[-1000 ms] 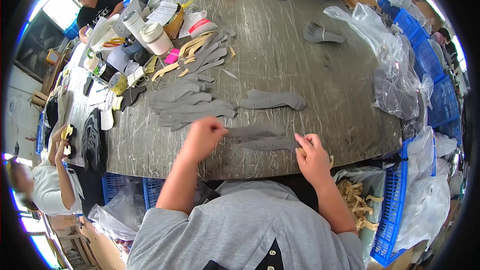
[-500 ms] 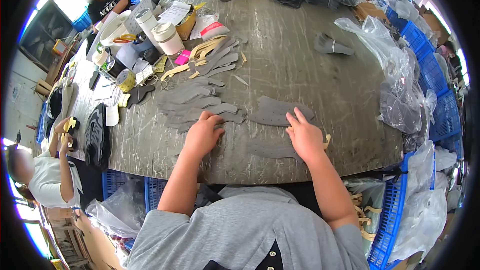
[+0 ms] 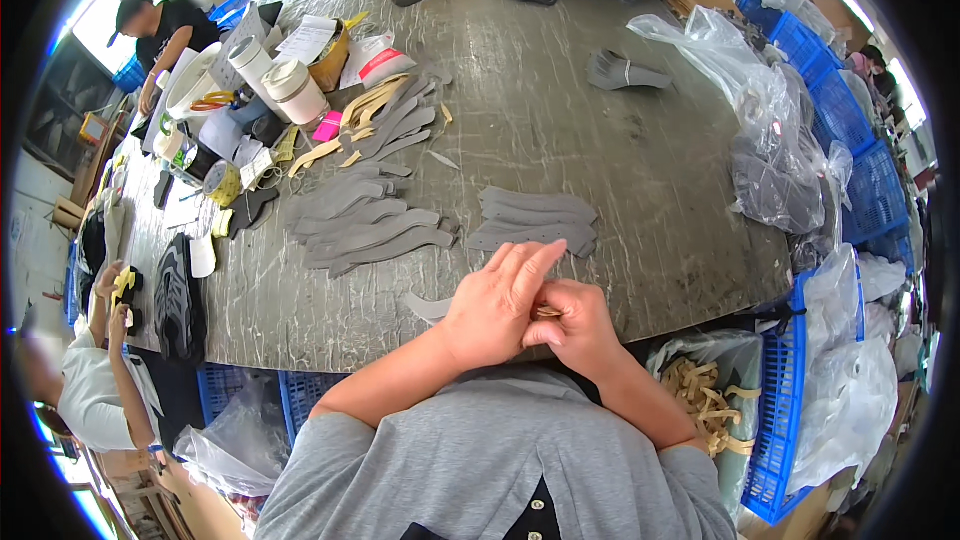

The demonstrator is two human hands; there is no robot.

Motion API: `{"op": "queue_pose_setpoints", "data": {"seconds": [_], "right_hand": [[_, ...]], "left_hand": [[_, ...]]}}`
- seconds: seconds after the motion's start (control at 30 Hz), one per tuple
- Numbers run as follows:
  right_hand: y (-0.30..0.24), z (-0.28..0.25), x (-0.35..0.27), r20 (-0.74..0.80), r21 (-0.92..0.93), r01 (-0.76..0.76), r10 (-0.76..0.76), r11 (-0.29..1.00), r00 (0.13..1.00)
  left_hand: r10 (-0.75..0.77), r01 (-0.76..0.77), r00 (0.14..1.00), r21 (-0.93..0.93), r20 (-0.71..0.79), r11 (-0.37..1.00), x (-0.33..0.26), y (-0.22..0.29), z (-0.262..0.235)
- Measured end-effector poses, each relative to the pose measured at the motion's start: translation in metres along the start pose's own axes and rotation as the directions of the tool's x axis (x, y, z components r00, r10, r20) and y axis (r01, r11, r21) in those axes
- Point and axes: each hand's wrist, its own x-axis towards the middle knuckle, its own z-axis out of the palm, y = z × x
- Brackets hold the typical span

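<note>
My left hand (image 3: 500, 292) reaches across to my right hand (image 3: 577, 325) near the table's front edge. Its fingers are drawn together, and its thumb and palm side are hidden. A curved grey piece (image 3: 427, 308) sticks out beneath its wrist side; whether that hand grips it cannot be seen. My right hand is closed, thumb and finger pinching a small tan strip (image 3: 547, 311). Just beyond the hands lies a stack of grey pieces (image 3: 535, 215) with small holes. Left of it, several wavy grey pieces (image 3: 365, 225) are spread in an overlapping pile.
Tan strips (image 3: 375, 105), a white jar (image 3: 295, 92) and scissors (image 3: 215, 101) crowd the far left. A tied grey bundle (image 3: 628, 72) lies far right, plastic bags (image 3: 760, 130) along the edge. A blue crate (image 3: 775, 410) stands below right. Co-workers sit left and across.
My hands have left the grey pieces and come together near the table's front edge. The small-holed pieces now lie stacked without a hand on them. The view has shifted slightly.
</note>
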Motion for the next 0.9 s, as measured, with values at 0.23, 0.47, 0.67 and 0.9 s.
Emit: {"op": "queue_pose_setpoints", "data": {"seconds": [0.23, 0.47, 0.67, 0.9], "right_hand": [[0.006, 0.004, -0.005, -0.035, 0.078, -0.023, 0.026, 0.997, 0.999], [0.013, 0.008, -0.008, 0.119, 0.558, -0.35, 0.345, 0.752, 0.931], [0.017, -0.002, -0.007, 0.123, 0.854, -0.239, 0.267, 0.462, 0.956], [0.011, -0.004, -0.004, -0.081, 0.811, -0.168, 0.393, 0.56, 0.916]], "left_hand": [[-0.053, 0.062, 0.995, -0.112, 0.081, 0.992, -0.006, -0.002, 0.006], [-0.207, 0.201, 0.976, -0.648, 0.067, 0.735, -0.01, 0.0, 0.009], [-0.389, 0.404, 0.914, -0.324, 0.112, 0.856, 0.013, -0.005, -0.025], [0.157, -0.156, 0.987, -0.046, 0.019, 0.987, 0.019, 0.001, -0.031]]}}
